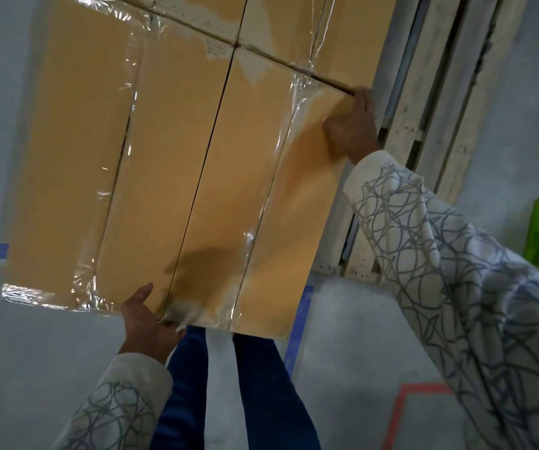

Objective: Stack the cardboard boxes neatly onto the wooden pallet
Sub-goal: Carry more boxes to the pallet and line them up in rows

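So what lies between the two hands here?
Head view: only the top of the cardboard box, crossed by clear tape, stretches from the left hand to the right hand.

Warehouse, judging by concrete floor [50, 352], marking tape [298, 336], wooden pallet [424, 92] and cardboard boxes [180, 157].

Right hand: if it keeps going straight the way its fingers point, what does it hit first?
Most likely the far box, just beyond the seam ahead of it. The right hand grips the near box at that corner. The wooden pallet lies off to the side. Depth is hard to judge.
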The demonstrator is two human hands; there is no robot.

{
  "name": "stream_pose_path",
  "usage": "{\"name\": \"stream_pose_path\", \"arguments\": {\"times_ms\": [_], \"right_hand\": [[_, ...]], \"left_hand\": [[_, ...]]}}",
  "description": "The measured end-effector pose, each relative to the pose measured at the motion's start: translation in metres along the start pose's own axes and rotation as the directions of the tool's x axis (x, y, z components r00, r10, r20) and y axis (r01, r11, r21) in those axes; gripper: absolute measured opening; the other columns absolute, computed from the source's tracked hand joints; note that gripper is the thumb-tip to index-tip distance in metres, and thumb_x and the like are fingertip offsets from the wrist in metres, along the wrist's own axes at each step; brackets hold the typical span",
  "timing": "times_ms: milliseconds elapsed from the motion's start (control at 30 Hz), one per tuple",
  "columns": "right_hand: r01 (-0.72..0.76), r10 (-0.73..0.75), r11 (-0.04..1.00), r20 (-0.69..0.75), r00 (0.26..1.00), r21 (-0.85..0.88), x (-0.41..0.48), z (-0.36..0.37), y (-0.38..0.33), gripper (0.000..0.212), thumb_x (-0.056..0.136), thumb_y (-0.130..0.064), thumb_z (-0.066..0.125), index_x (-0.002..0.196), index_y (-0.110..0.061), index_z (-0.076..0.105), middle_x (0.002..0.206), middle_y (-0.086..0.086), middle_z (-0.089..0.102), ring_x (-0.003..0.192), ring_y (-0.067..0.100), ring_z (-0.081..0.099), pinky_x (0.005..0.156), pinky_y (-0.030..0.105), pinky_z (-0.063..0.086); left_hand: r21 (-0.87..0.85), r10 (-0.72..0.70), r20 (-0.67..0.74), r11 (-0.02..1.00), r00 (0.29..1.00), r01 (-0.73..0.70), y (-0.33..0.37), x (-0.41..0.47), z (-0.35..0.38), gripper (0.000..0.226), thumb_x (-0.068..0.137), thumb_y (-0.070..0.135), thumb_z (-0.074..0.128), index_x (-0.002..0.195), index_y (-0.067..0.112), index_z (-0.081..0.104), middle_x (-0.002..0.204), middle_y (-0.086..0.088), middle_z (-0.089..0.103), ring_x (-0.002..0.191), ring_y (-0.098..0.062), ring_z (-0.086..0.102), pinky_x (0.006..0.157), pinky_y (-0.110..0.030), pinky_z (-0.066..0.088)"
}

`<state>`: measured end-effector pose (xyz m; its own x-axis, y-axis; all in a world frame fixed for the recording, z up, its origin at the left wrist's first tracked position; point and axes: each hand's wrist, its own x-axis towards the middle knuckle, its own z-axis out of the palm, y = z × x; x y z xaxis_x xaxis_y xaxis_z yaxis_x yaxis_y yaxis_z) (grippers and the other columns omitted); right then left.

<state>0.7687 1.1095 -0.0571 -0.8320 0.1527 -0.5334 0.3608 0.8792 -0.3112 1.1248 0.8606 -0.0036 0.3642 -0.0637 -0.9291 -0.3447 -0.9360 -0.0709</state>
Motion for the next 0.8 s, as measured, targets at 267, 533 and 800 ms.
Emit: {"name": "stream_pose_path", "arguments": {"times_ms": [267,533,800], "right_hand": [[0.034,-0.035,0.994,-0.006,0.999,-0.105,0.002,0.000,0.003,0.091,0.097,-0.044,0.065,0.166,-0.017,0.012,0.174,0.000,0.004,0.158,0.027,0.017,0.124,0.047,0.024],[0.035,-0.033,0.987,0.015,0.999,-0.156,-0.002,-0.005,0.001,0.093,0.095,-0.045,0.066,0.165,-0.014,0.013,0.173,0.004,0.008,0.158,0.026,0.015,0.125,0.044,0.023],[0.037,-0.017,0.971,0.088,0.996,-0.237,-0.006,-0.011,-0.006,0.099,0.096,-0.044,0.066,0.166,-0.011,0.004,0.174,0.004,0.000,0.159,0.024,0.011,0.126,0.042,0.022]], "left_hand": [[-0.017,-0.016,0.032,1.000,0.999,0.016,0.003,0.004,-0.002,0.059,0.093,0.043,0.061,0.142,0.015,0.043,0.146,-0.016,0.048,0.132,-0.037,0.049,0.111,-0.050,0.032],[-0.099,-0.044,0.089,0.994,0.995,0.053,0.013,-0.002,-0.002,0.060,0.085,0.039,0.070,0.139,0.021,0.049,0.132,-0.015,0.056,0.113,-0.038,0.058,0.093,-0.048,0.048],[-0.040,-0.040,0.056,0.998,0.998,0.042,0.006,-0.022,0.005,0.052,0.091,0.036,0.064,0.136,0.015,0.046,0.129,-0.011,0.051,0.094,-0.034,0.057,0.089,-0.045,0.043]]}}
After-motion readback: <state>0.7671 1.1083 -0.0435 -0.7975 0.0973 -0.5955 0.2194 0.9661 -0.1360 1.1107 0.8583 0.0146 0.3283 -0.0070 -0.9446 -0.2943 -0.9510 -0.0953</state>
